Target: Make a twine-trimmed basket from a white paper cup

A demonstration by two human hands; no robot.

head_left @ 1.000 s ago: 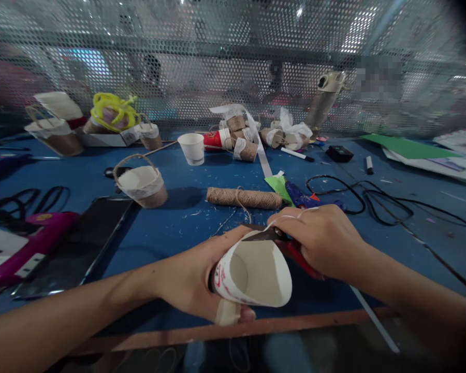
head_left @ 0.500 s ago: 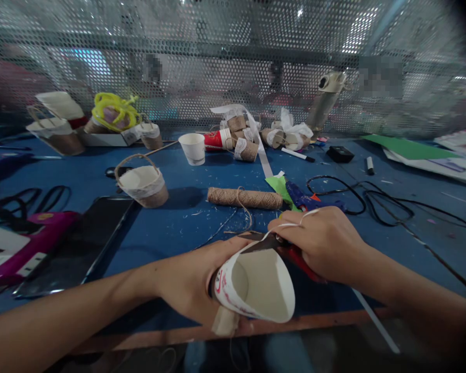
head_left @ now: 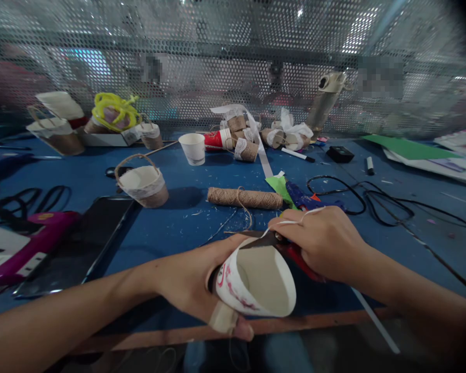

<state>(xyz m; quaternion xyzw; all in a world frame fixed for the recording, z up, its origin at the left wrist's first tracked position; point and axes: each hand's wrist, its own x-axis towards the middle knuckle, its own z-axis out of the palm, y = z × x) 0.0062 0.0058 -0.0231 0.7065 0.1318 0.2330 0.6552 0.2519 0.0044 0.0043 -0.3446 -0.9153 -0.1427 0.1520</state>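
Observation:
My left hand [head_left: 196, 282] is wrapped round a white paper cup [head_left: 266, 285] with pink print, tilted so its open mouth faces me; a beige strip, perhaps a bandage, covers part of the thumb. My right hand [head_left: 322, 243] is closed on scissors [head_left: 301, 261] with red handles. Their dark blades lie at the cup's far rim. A thin white strip of paper curls from that rim up over the right fingers. Just beyond both hands rests a roll of jute twine [head_left: 244, 198], its loose end trailing toward me.
A small twine-handled basket [head_left: 143, 186] and a phone [head_left: 89, 238] lie left, beside a magenta device [head_left: 48, 246]. Another paper cup [head_left: 193, 148] and several little baskets stand at the back. To the right are a blue glue gun [head_left: 301, 197], black cable [head_left: 367, 191] and green paper [head_left: 409, 146].
The cup has turned slightly in my left hand, and more of its printed side shows. My left thumb now sticks out further below it. The right hand has hardly moved.

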